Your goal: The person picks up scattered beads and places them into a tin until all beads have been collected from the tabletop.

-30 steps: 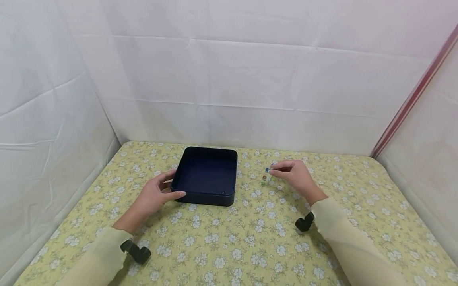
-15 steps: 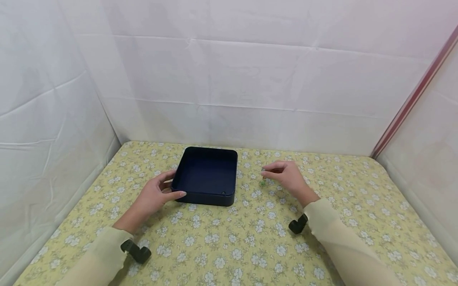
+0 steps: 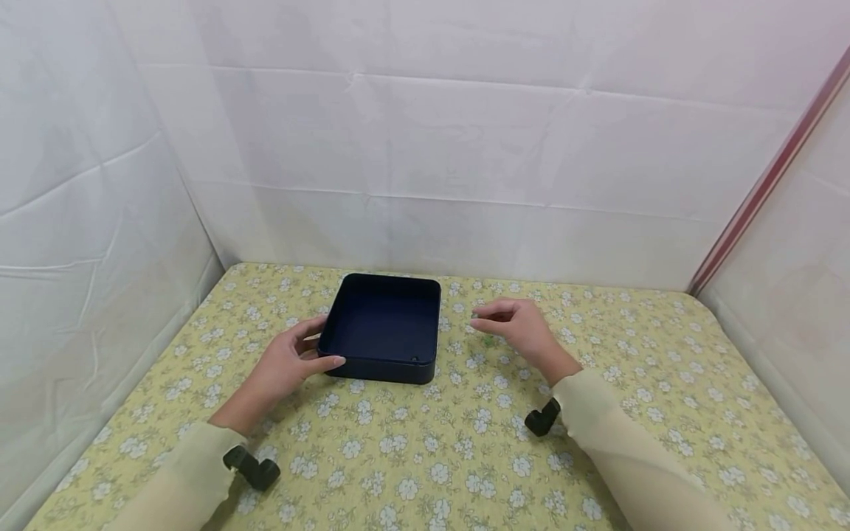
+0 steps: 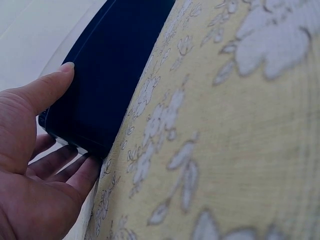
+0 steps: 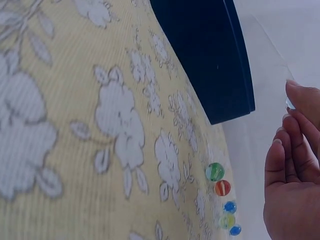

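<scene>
Right hand (image 3: pixel 520 330) pinches a marble (image 5: pixel 290 104), right of the box (image 3: pixel 385 369)
Left hand (image 3: pixel 290 358) grips the box; so shallow a pinch could let the marble slip away

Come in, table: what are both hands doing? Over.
Left hand gripping dark box. Right hand pinching apparent marble, right of box; gap looks unobstructed. Five more marbles on cloth.

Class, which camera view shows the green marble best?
The right wrist view: the green marble appears large and unobstructed. The head view shows just a faint green blur by the right hand; the left wrist view does not show it.
</scene>
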Demonstrator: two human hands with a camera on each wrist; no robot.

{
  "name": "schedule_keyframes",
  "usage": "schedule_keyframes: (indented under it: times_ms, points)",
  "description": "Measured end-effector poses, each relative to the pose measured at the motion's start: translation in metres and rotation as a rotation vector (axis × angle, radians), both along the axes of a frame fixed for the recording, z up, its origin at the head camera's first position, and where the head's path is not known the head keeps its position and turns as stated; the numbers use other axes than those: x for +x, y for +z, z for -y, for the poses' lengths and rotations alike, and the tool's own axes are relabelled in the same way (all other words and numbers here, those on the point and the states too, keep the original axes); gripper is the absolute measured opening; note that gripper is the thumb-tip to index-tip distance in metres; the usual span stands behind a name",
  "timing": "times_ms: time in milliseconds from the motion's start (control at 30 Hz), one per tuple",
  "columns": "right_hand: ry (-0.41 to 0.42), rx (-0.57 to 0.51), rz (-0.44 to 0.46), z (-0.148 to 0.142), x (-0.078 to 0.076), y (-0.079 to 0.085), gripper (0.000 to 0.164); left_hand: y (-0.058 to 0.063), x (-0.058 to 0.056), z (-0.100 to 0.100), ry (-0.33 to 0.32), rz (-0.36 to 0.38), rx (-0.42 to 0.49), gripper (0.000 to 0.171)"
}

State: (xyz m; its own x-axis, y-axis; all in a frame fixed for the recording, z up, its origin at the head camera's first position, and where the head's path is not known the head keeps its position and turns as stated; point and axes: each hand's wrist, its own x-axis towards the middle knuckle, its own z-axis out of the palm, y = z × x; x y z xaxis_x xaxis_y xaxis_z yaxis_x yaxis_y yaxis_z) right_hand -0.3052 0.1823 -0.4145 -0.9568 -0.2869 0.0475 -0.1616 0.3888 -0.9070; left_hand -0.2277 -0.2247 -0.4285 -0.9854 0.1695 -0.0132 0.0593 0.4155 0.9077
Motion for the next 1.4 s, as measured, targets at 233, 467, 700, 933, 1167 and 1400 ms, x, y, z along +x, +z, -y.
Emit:
schedule_keyframes:
  times_ms: [233, 467, 700, 933, 1167, 1400]
  points:
    - [0.034, -0.024, -0.016, 0.008, -0.001, 0.000, 0.045, 0.001, 0.001, -0.001, 0.004, -0.005, -0.013, 0.090]
    - [0.052, -0.045, -0.015, 0.018, -0.002, 0.003, 0.041, 0.002, 0.002, -0.001, 0.003, -0.003, -0.020, 0.091]
    - [0.059, -0.049, -0.008, 0.028, 0.000, 0.008, 0.033, 0.003, 0.001, -0.001, 0.001, 0.008, -0.013, 0.092]
    - [0.075, -0.058, -0.009, 0.039, -0.001, 0.011, 0.030, 0.001, 0.001, 0.000, 0.002, 0.012, -0.017, 0.094]
    - [0.080, -0.072, 0.005, 0.050, -0.002, 0.014, 0.040, 0.001, 0.001, 0.000, 0.002, 0.013, -0.012, 0.094]
    - [0.096, -0.081, 0.002, 0.060, -0.002, 0.015, 0.042, 0.002, 0.001, -0.001, 0.001, 0.006, -0.015, 0.092]
